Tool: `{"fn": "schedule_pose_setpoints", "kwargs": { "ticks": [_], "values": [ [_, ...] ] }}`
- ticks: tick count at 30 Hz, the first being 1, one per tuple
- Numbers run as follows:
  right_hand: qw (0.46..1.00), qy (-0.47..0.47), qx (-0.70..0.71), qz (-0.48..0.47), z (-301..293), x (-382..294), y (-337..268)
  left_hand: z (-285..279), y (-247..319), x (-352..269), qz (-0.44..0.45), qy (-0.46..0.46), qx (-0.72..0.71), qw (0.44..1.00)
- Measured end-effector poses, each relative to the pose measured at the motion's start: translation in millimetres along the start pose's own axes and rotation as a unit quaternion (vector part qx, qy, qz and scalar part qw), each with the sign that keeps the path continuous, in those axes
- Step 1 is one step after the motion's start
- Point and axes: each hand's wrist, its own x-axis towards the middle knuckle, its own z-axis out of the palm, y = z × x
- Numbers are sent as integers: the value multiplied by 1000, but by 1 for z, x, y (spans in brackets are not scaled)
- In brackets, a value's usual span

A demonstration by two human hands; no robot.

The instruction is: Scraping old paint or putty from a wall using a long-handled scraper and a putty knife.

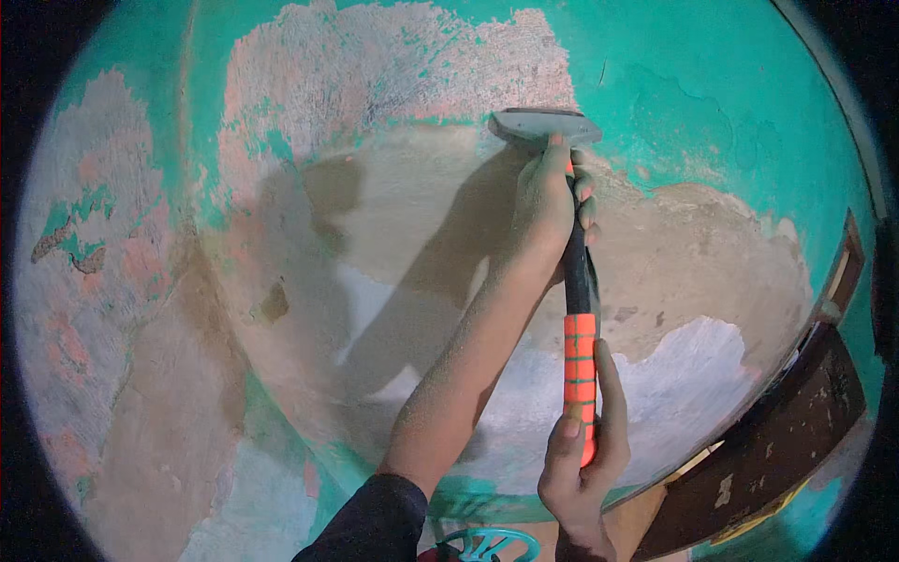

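Observation:
A long-handled wall scraper (580,281) stands nearly upright in the picture, its wide grey head (545,125) against the wall. The dark top edge of the head lies where a scraped patch meets green paint. My left hand (551,190) is closed around the upper handle just below the head. Farther down, my right hand (586,449) grips the orange end of the handle, with the thumb and a finger laid along it. The wall (674,260) shows bare brownish plaster behind the tool.
Green paint (702,91) covers the upper right of the wall. A pale scraped patch (393,63) spreads over the upper middle. On the left, another wall face (175,365) is partly stripped. A dark brown board (765,449) and a turquoise plastic chair or stool (491,539) show low down.

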Motion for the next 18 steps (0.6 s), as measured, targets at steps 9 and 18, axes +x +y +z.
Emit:
{"fn": "schedule_pose_setpoints", "kwargs": {
  "ticks": [9,18],
  "values": [
    [995,8,-62,-82,-6,-3,22,5,-6,-6,-1,18,8,1000],
    [999,-17,16,29,-12,-18,27,1,-14,-9,-7,18,24,1000]
  ]
}}
